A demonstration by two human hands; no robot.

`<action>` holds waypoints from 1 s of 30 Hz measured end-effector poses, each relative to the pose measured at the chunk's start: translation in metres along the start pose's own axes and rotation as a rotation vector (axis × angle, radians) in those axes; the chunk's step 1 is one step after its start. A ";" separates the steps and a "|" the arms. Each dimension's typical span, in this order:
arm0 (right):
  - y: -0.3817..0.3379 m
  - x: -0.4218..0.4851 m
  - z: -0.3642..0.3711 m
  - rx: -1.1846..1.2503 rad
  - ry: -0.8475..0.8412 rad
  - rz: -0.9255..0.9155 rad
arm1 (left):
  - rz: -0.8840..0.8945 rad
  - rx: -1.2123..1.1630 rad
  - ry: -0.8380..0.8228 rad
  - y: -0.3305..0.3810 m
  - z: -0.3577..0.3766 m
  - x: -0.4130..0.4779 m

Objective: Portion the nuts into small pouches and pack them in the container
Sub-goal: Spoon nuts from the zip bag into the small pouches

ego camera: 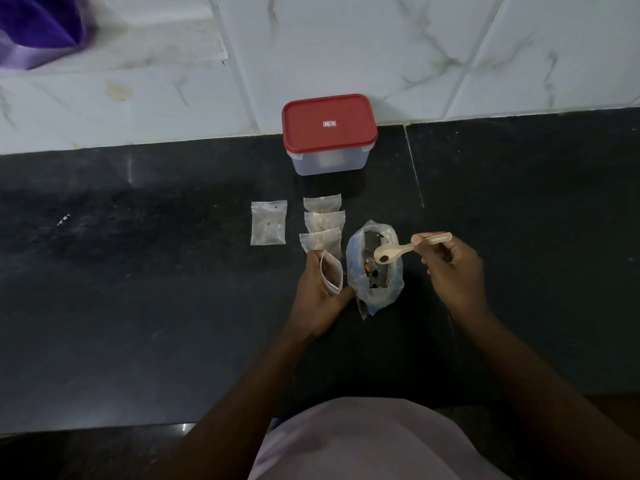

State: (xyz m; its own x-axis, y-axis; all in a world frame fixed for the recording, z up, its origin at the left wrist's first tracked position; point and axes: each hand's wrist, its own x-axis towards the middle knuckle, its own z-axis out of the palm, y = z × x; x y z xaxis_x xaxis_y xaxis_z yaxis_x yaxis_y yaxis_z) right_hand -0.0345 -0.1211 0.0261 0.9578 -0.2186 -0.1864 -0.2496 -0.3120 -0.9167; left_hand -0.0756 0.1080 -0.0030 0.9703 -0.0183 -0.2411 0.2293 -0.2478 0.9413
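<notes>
Closest to us at the bottom edge is a pale pinkish shirt [363,441], with both bare forearms reaching out over the black stone table [138,271].

The left hand [318,296] has its fingers curled round a small clear zip pouch [331,273], holding it upright with the mouth gaping open. There's something dark inside, but we can't make out what. Just to the right of it sits a larger clear plastic bag [388,289], open at the top, with mixed nuts [370,270] showing in it. The left thumb is right up against the bag's base; we honestly can't tell if it touches.

The right hand [450,268] pinches the handle of a pale spoon [398,251] between thumb and fingertips. The spoon bowl hangs over the mouth of the big bag and has one dark piece in it.

A bit further out we've got three more clear pouches [324,220] lying in an overlapping column, each with pale stuff inside. Left of those, apart from them, lies a flat clear pouch [268,227] with a few dark specks.

Beyond that is a clear rectangular plastic container [329,161] with its red lid [329,123] on, pushed up against the white marbled tile wall [346,46]. Way off in the far left corner there's a purple cloth [38,26].
</notes>
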 end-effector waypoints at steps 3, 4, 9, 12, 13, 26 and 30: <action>0.009 0.004 0.005 -0.134 -0.024 0.045 | -0.015 -0.005 -0.004 -0.004 0.001 -0.001; 0.012 0.005 0.007 -0.174 -0.033 0.056 | -0.022 0.006 -0.010 -0.004 0.001 -0.001; 0.011 0.014 0.017 -0.343 -0.098 0.079 | -0.086 0.045 -0.045 -0.003 0.000 0.005; 0.003 0.021 0.019 -0.513 -0.015 -0.030 | -0.122 0.020 -0.059 -0.001 -0.001 0.010; -0.001 0.020 0.018 -0.587 -0.002 -0.087 | -0.119 0.009 -0.062 0.001 -0.001 0.011; -0.025 -0.022 0.056 -0.081 -0.414 -0.122 | -0.100 0.087 0.025 0.023 0.003 0.010; -0.025 -0.016 0.058 -0.048 -0.346 -0.120 | -0.167 0.001 -0.042 0.016 -0.008 0.011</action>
State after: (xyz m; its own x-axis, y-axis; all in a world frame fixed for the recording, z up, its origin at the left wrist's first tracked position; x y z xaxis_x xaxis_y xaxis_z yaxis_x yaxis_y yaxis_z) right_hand -0.0349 -0.0566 0.0317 0.9701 0.1450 -0.1948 -0.1313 -0.3617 -0.9230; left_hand -0.0604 0.1113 0.0109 0.9148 -0.0169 -0.4035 0.3867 -0.2518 0.8872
